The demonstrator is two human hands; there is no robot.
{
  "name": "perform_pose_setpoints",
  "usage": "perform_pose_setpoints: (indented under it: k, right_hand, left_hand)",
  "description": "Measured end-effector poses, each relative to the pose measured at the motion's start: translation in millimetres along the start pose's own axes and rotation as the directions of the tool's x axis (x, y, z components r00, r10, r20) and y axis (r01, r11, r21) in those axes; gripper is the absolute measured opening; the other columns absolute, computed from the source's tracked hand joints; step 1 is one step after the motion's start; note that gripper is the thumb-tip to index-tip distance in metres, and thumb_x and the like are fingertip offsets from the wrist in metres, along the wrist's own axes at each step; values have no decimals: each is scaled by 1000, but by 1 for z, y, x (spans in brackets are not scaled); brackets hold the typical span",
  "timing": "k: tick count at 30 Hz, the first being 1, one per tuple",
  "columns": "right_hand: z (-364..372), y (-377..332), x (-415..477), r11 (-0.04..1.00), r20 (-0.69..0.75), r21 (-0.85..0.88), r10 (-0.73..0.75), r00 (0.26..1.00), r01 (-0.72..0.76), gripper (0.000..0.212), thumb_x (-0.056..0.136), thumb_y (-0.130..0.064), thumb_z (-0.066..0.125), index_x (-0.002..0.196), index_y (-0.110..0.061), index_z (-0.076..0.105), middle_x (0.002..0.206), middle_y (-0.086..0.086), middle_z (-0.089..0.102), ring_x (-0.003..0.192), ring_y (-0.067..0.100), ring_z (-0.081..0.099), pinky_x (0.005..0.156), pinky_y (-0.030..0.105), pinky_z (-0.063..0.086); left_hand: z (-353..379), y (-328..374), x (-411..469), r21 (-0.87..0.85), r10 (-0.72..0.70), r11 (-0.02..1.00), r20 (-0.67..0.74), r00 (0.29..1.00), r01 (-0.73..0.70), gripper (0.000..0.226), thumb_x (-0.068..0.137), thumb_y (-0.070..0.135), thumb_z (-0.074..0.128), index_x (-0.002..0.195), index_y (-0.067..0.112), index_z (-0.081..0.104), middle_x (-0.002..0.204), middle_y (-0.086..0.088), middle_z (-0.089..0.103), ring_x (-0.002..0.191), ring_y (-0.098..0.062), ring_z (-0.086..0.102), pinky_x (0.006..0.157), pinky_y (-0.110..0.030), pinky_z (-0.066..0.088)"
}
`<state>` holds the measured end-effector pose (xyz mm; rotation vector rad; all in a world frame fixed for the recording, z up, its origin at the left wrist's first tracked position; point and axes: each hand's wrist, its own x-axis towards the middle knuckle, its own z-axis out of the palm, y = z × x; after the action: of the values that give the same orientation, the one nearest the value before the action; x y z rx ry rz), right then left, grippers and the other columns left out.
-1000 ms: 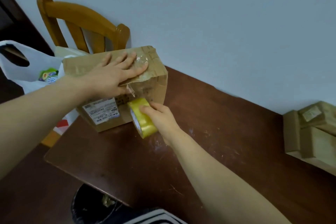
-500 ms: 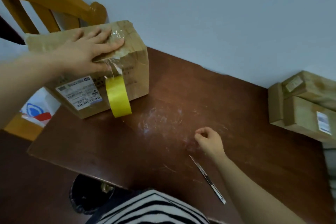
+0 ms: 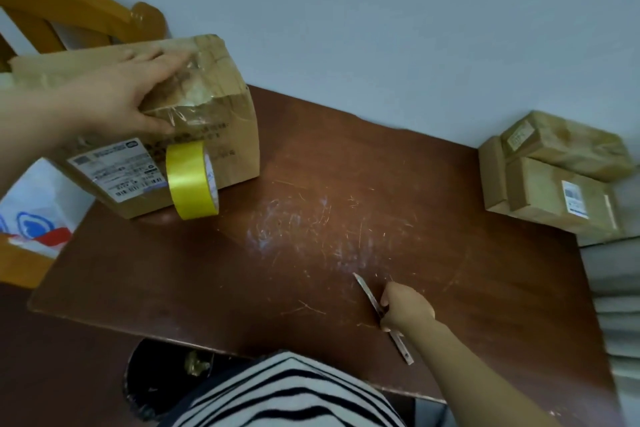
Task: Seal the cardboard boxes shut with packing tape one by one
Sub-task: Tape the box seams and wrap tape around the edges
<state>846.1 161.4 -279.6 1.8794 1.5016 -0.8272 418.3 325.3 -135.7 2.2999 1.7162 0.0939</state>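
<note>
A cardboard box (image 3: pixel 228 135) with a white shipping label stands at the far left corner of the brown table (image 3: pixel 311 236). My left hand (image 3: pixel 117 97) presses flat on its top, over a strip of clear tape. A yellow tape roll (image 3: pixel 190 180) hangs against the box's front side, still joined to that strip. Near the table's front edge my right hand (image 3: pixel 405 308) grips a thin metal utility knife (image 3: pixel 367 291), its blade pointing up and left.
Several smaller cardboard boxes (image 3: pixel 554 170) are stacked at the table's far right corner. A wooden chair (image 3: pixel 79 14) stands behind the big box. A white plastic bag (image 3: pixel 38 215) hangs at the left. A black bin (image 3: pixel 152 378) sits under the front edge.
My right hand let go of the tape roll, moved to the front right of the table and took hold of the knife. The roll now hangs from the box. My left hand stayed on top.
</note>
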Motion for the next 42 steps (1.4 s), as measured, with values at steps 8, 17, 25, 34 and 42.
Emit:
perform_pose_setpoints:
  k: [8, 17, 25, 34, 42]
  right_hand:
    - [-76, -39, -18, 584, -159, 770, -214, 964, 257, 13, 93, -4, 56, 102, -2, 64, 69, 6, 62, 56, 10, 59, 53, 22, 47]
    - [-213, -181, -77, 29, -599, 715, -490, 634, 699, 18, 101, -5, 42, 114, -2, 54, 76, 7, 61, 57, 13, 54, 50, 23, 47]
    - [-223, -242, -59, 258, -550, 577, -579, 603, 775, 20, 101, -6, 41, 116, 1, 53, 109, 20, 66, 95, 19, 62, 94, 29, 51]
    - [-223, -246, -49, 286, -590, 507, -572, 569, 813, 20, 100, -5, 40, 114, 1, 53, 95, 5, 65, 90, 12, 60, 89, 23, 50]
    - [-224, -245, -50, 266, -575, 545, -572, 585, 795, 15, 99, -5, 42, 110, -6, 52, 101, 10, 67, 89, 12, 60, 85, 20, 50]
  left_hand:
    - [-7, 11, -8, -15, 189, 982, 69, 980, -188, 100, 77, 18, 77, 145, 31, 5, 155, 9, -1, 144, -9, -6, 116, -28, -8]
    - [0, 34, -9, 92, 347, 934, -14, 938, -344, 89, 76, 32, 78, 145, 30, 22, 152, 13, 17, 146, -19, 14, 115, -37, 9]
    - [17, 44, -32, -25, -28, 1000, -470, 882, 19, 46, 64, 15, 87, 98, 3, 60, 106, -17, 56, 94, -35, 50, 77, -43, 41]
    - [82, 77, -67, -679, -723, 572, -152, 674, 460, 32, 82, 47, 64, 95, 21, 50, 87, 5, 52, 86, -21, 55, 73, -33, 42]
    - [84, 79, -49, -943, -677, 228, 25, 735, 242, 15, 84, 37, 70, 92, 37, 58, 100, 0, 64, 87, -24, 62, 79, -41, 52]
